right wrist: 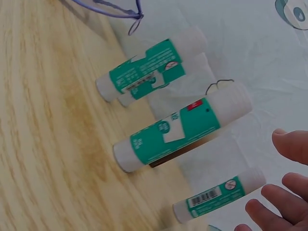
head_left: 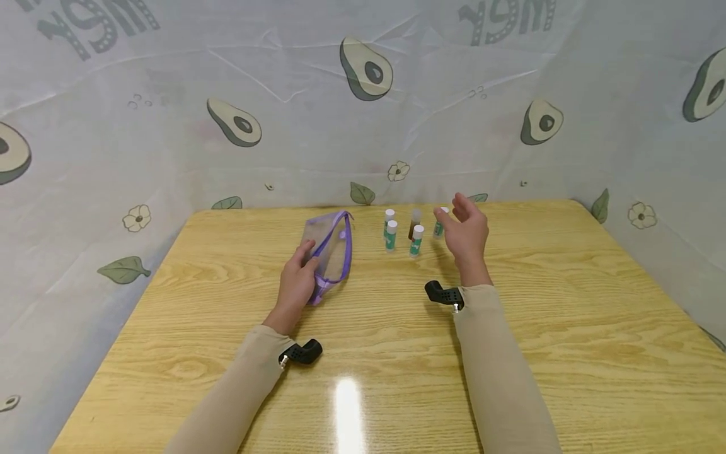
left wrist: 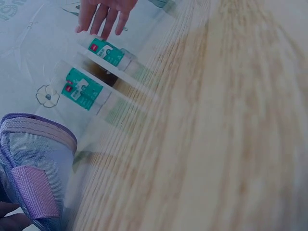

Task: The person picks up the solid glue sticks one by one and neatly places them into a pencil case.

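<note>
On the left, my left hand [head_left: 297, 277] holds a mesh pouch [head_left: 334, 252] with purple trim by its near left side, its mouth spread toward the right. In the left wrist view, fingers [left wrist: 14, 221] show beside the pouch [left wrist: 43, 159]. My right hand [head_left: 468, 233] is raised with fingers spread, holding nothing. Closest to it is an upright glue stick [head_left: 438, 226] with a white cap and green label; in the right wrist view the fingertips are near the cap of that glue stick [right wrist: 219, 196]. More glue sticks stand upright between the hands, among them a front one [head_left: 416, 242].
A brown item with a greyish top [head_left: 415, 226] stands among the glue sticks, partly hidden. Behind the wooden table [head_left: 363, 340] hangs a pale curtain [head_left: 306, 157] printed with avocados. Black camera mounts [head_left: 303, 352] sit on both wrists.
</note>
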`<state>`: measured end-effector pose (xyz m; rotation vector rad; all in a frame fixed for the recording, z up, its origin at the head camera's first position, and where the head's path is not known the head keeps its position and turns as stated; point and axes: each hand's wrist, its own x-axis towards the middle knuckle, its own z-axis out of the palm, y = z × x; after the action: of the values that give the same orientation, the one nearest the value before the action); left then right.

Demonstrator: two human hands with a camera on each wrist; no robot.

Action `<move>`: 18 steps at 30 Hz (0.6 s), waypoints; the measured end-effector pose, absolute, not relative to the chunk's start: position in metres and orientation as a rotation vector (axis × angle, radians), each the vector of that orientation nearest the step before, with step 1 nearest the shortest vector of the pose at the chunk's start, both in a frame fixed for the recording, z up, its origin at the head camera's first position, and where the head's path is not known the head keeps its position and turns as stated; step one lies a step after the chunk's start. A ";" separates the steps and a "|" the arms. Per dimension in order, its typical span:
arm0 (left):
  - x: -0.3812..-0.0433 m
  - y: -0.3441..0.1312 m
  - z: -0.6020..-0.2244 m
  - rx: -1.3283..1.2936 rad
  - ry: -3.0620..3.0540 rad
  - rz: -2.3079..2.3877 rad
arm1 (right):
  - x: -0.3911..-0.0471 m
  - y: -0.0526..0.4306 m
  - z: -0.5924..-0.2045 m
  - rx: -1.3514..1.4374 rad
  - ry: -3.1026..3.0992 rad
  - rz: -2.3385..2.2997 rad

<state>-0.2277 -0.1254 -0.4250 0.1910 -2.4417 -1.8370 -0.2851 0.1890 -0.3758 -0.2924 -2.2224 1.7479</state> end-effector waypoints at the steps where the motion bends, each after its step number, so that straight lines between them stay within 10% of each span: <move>1: -0.228 -0.125 -0.425 0.190 -2.444 -1.833 | -0.286 0.189 -0.377 -0.302 -2.221 1.750; 18: -0.228 -0.124 -0.425 0.209 -2.428 -1.867 | -0.294 0.187 -0.399 -0.365 -2.230 1.735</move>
<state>-0.2282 -0.1236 -0.4252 0.2085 -2.4277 -1.8665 -0.2944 0.1871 -0.3993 -0.3647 -2.2303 1.7350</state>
